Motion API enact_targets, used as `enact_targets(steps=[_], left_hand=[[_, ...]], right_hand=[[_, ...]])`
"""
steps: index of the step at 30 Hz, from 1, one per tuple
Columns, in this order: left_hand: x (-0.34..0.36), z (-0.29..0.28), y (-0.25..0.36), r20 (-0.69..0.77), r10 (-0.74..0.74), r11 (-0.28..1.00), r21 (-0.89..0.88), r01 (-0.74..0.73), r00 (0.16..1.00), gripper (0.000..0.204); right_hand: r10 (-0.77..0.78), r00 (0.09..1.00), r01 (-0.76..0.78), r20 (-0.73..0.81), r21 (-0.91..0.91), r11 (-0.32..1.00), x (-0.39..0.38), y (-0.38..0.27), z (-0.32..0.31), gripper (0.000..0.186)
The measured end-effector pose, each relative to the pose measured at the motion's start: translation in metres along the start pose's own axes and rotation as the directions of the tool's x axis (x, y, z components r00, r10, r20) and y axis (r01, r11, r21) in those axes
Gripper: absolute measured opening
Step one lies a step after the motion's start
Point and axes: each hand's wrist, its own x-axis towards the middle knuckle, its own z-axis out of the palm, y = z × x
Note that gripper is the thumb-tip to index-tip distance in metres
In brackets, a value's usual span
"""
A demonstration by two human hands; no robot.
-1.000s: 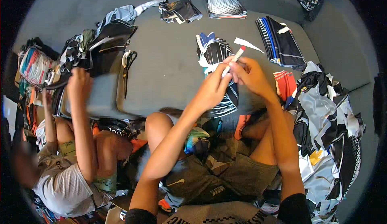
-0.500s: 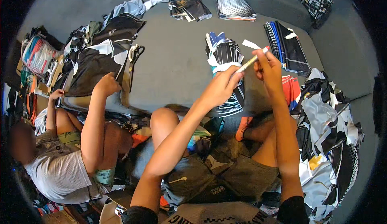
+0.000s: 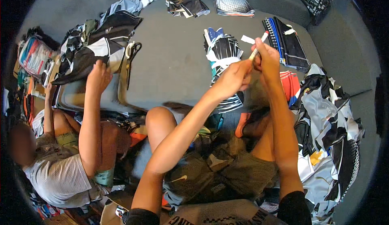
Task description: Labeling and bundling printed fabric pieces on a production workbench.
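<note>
Both my hands are raised together over the grey surface (image 3: 170, 58), holding a thin white strip (image 3: 258, 48) between them. My left hand (image 3: 233, 77) pinches its lower end. My right hand (image 3: 268, 58) grips it higher up, with the strip's tip sticking out above the fingers. Just beyond my hands lies a folded black, white and blue striped garment (image 3: 223, 52) with a small white tag (image 3: 247, 39) beside it.
A second person sits at my left, one hand (image 3: 99, 75) on a pile of dark clothes (image 3: 97, 42) next to scissors (image 3: 130, 56). Folded garments (image 3: 231, 2) line the far edge, dark folded ones (image 3: 285, 42) lie to the right, and a heap of patterned clothes (image 3: 328, 119) lies on my right.
My hands rose with the strip and shifted slightly right. The other person's hand moved right onto the dark clothes pile.
</note>
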Motion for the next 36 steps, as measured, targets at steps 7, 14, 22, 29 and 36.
enact_targets(steps=[7,14,22,29,36], left_hand=[[0.012,0.006,-0.011,0.13,-0.148,0.735,-0.649,0.197,0.98,0.03],[-0.07,0.041,0.026,0.395,-0.038,0.932,-0.317,0.174,0.918,0.028],[-0.065,-0.046,0.008,-0.019,0.161,0.981,0.11,-0.158,0.987,0.023],[-0.066,-0.037,0.014,-0.212,0.15,0.988,0.058,-0.141,0.966,0.023],[-0.054,-0.024,0.008,-0.192,0.226,0.966,0.172,-0.194,0.955,0.024]], right_hand=[[0.14,0.99,-0.138,-0.016,0.105,0.985,0.02,0.015,-0.001,0.03],[-0.113,0.973,0.21,-0.2,0.57,0.794,0.058,-0.056,-0.067,0.02],[-0.32,0.942,0.325,-0.101,0.044,0.945,0.024,-0.014,-0.028,0.029],[-0.53,0.819,0.549,0.22,-0.03,0.836,-0.019,-0.019,0.049,0.029],[-0.643,0.73,0.68,0.232,-0.153,0.717,-0.017,-0.008,0.036,0.037]])
